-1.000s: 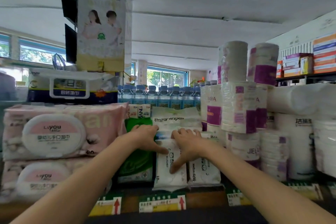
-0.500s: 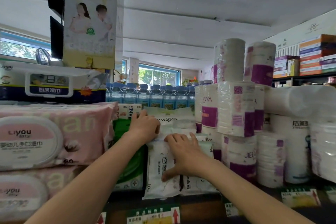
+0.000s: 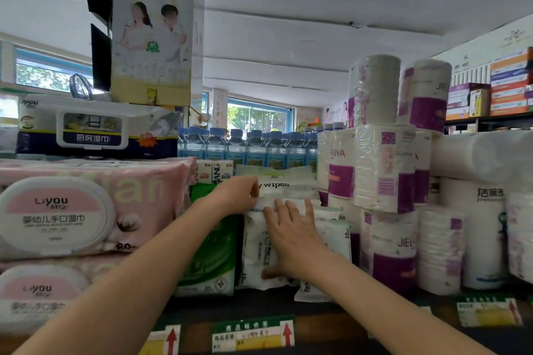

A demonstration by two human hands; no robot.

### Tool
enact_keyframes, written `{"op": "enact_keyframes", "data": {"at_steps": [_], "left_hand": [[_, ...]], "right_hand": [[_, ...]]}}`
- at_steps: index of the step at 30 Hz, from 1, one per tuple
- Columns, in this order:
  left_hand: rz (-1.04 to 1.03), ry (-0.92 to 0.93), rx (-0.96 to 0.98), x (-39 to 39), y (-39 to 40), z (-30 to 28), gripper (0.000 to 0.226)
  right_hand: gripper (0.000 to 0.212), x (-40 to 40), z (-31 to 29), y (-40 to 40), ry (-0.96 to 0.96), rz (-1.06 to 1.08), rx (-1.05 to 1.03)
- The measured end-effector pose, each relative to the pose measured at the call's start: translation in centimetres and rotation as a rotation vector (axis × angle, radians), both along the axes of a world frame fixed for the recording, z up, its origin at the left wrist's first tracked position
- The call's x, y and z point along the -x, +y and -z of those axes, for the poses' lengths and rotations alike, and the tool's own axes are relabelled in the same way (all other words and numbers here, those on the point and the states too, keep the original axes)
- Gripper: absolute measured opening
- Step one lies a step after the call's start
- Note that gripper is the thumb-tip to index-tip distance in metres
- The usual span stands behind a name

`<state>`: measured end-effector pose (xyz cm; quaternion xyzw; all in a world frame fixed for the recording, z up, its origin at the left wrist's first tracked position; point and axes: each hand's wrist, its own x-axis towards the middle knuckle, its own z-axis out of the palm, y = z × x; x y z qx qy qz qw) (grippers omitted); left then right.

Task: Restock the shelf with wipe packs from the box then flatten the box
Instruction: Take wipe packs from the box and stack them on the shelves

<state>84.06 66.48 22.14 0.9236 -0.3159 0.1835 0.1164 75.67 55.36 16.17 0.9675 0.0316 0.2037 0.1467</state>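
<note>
Small white wipe packs (image 3: pixel 255 251) stand upright on the shelf (image 3: pixel 202 323) at the middle of the view. My right hand (image 3: pixel 291 235) lies flat against their fronts, fingers straight and spread, thumb low on the front pack. My left hand (image 3: pixel 235 196) is higher, its fingers curled at the top edge of the packs, just under a lying "Baby wipes" pack (image 3: pixel 284 184). A green wipe pack (image 3: pixel 210 256) stands left of the white ones. The box is out of view.
Big pink Liyou wipe packs (image 3: pixel 86 207) are stacked at left, with a kitchen wipe pack (image 3: pixel 92 130) on top. Toilet paper rolls (image 3: pixel 386 170) tower at right. Water bottles (image 3: pixel 248 147) line the back. Price tags (image 3: pixel 253 336) run along the shelf edge.
My left hand has risen from the green pack to the top edge of the white packs. My right hand has slid a little right and up over the pack fronts. The view moved closer.
</note>
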Motion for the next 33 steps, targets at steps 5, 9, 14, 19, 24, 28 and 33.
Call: {"op": "enact_keyframes", "data": {"at_steps": [5,9,14,19,24,28,33], "left_hand": [[-0.003,-0.08,-0.09,0.7,-0.4,0.1,0.019],[0.12,-0.171,0.097,2.4,-0.2,0.1,0.022],[0.153,-0.077,-0.159,4.1,-0.1,0.6,0.05],[0.029,-0.198,-0.449,4.4,-1.8,2.1,0.093],[0.015,-0.18,-0.421,4.0,-2.0,2.4,0.097],[0.033,-0.197,-0.363,3.8,-1.2,2.8,0.091],[0.024,-0.206,-0.367,3.8,-1.1,3.0,0.087]], "right_hand": [[0.118,-0.2,0.2,-0.2,-0.009,0.008,0.094],[0.12,0.2,-1.0,-1.3,0.097,-0.053,-0.018],[0.107,3.1,-4.9,-4.2,0.148,0.063,-0.168],[0.115,3.9,-3.8,-5.0,0.317,0.188,-0.007],[0.112,3.7,-3.1,-5.4,0.232,0.097,-0.007],[0.103,2.0,-2.1,-5.8,0.108,0.062,-0.024],[0.103,-0.1,-2.6,-5.9,0.15,0.156,-0.001]]}}
